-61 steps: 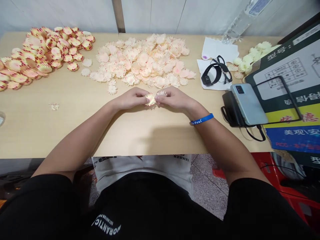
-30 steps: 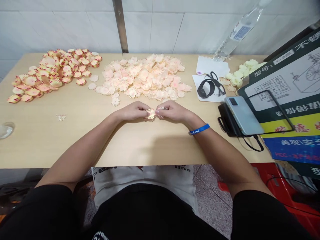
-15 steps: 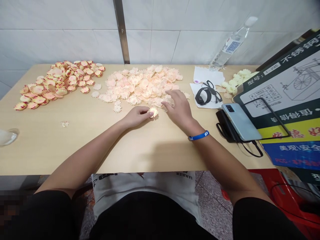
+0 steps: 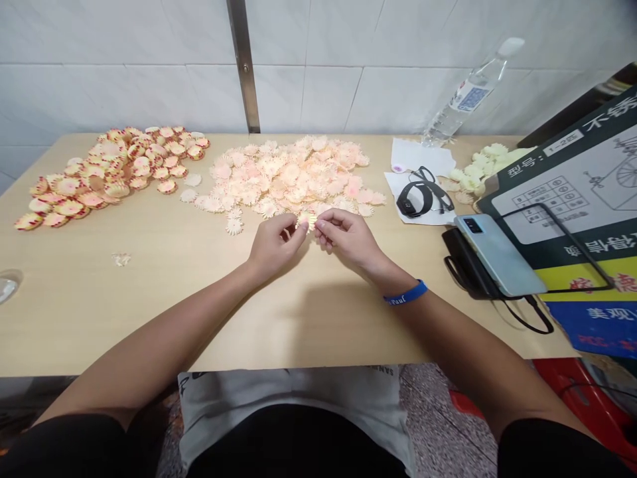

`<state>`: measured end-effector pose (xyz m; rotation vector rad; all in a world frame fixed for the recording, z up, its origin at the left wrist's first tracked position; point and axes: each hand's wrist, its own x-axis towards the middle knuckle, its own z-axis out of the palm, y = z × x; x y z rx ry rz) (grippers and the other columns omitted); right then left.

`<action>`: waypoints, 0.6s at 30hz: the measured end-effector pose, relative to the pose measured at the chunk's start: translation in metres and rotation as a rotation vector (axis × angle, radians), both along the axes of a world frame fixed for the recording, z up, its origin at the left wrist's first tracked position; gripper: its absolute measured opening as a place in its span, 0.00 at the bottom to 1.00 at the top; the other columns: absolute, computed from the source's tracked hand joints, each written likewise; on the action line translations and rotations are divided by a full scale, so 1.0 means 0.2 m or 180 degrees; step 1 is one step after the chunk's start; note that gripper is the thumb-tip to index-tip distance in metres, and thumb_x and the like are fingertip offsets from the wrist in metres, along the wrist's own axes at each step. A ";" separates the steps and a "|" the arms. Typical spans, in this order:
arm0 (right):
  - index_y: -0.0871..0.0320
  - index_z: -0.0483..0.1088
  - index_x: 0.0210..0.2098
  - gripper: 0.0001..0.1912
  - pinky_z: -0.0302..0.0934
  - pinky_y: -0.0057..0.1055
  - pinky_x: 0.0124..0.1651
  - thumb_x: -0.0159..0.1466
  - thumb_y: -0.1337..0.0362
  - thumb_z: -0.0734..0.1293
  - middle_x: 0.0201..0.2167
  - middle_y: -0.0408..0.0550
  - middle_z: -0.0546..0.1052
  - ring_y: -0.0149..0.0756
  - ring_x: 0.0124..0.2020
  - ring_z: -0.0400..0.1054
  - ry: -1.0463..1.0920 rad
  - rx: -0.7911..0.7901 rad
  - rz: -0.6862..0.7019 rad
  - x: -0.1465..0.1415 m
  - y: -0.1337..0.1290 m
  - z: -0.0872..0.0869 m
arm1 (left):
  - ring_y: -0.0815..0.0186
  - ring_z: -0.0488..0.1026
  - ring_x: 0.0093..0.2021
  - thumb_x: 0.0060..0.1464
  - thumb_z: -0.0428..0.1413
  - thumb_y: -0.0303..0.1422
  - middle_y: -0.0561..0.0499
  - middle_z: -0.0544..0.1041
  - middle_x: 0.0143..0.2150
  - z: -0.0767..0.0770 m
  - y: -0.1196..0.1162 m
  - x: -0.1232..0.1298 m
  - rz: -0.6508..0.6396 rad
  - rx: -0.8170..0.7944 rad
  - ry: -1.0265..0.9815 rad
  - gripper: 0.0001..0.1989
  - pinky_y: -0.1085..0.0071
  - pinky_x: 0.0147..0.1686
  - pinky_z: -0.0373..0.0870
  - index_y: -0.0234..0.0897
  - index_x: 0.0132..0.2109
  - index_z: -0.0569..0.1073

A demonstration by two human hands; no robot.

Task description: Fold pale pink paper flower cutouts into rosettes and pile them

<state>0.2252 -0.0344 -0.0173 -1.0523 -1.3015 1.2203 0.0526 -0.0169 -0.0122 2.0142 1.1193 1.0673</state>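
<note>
Between my two hands is a small pale yellow artificial flower piece (image 4: 309,221) with a fringed edge. My left hand (image 4: 279,244) pinches it from the left between thumb and fingers. From the right, my right hand (image 4: 348,240) closes thumb and forefinger on its other edge; a blue wristband (image 4: 405,293) circles that wrist. Just beyond my fingers spreads a pile of pale pink, fringed flower pieces (image 4: 288,174). To the left lies a heap of cream flower pieces with red edges (image 4: 107,169).
At right stand a tilted plastic bottle (image 4: 468,96), white papers (image 4: 423,156) with a black wristband (image 4: 415,199), and pale green petals (image 4: 485,166). A light blue phone (image 4: 500,255) rests on a black case beside a printed carton (image 4: 562,179). Small scraps (image 4: 121,259) lie at left.
My right hand has moved left and down from the pink pile and closed on the flower piece beside my left hand. The view has shifted slightly.
</note>
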 end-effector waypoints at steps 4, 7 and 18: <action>0.59 0.71 0.29 0.12 0.56 0.24 0.22 0.60 0.56 0.71 0.24 0.42 0.73 0.26 0.21 0.63 0.0057 0.0005 0.0065 0.01 0.00 0.02 | 0.70 0.58 0.24 0.60 0.52 0.41 0.56 0.60 0.20 0.00 0.00 0.00 -0.0088 0.0003 -0.0079 0.21 0.70 0.26 0.56 0.38 0.22 0.58; 0.59 0.71 0.29 0.12 0.56 0.25 0.22 0.59 0.57 0.71 0.24 0.42 0.73 0.26 0.21 0.63 0.0116 -0.0053 0.0115 0.01 -0.01 0.03 | 0.69 0.60 0.24 0.59 0.53 0.40 0.55 0.63 0.20 0.01 0.00 0.00 -0.0176 -0.0147 -0.0175 0.19 0.70 0.26 0.56 0.38 0.23 0.61; 0.59 0.70 0.30 0.11 0.58 0.26 0.26 0.61 0.58 0.69 0.25 0.42 0.72 0.27 0.23 0.63 -0.0262 0.0408 0.0155 0.03 -0.01 0.01 | 0.70 0.64 0.24 0.59 0.56 0.44 0.53 0.68 0.22 0.02 0.00 0.00 -0.0372 -0.0316 -0.0620 0.20 0.71 0.25 0.57 0.36 0.25 0.67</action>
